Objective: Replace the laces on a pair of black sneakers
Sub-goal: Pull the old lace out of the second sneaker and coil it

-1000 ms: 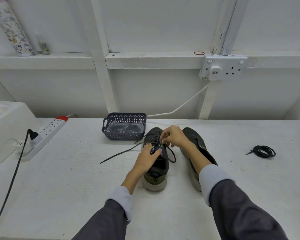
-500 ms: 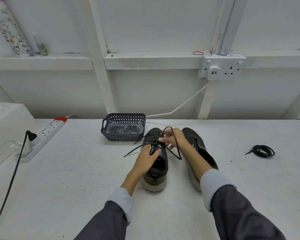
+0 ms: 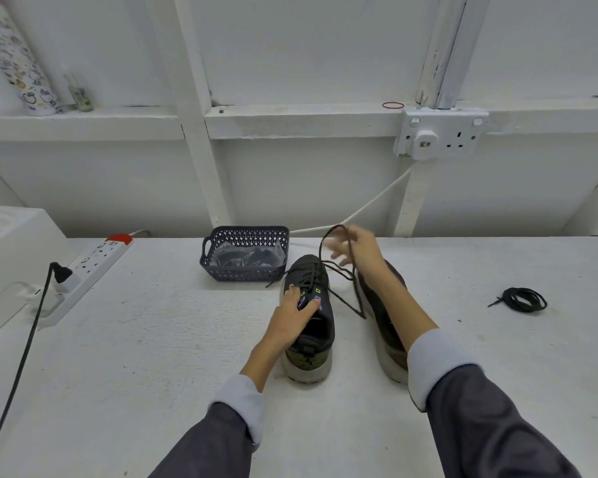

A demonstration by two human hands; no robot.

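The shoe (image 3: 311, 267) is pinned at its tongue by the gripping left hand (image 3: 290, 319) so the lace (image 3: 342, 302), seemingly pinched in the blurred, splayed right hand (image 3: 358, 250), can be drawn out.

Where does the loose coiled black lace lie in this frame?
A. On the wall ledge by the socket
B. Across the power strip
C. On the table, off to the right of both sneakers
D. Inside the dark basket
C: the coiled black lace lies on the white table, apart from the right sneaker and to its right, with neither hand near it.
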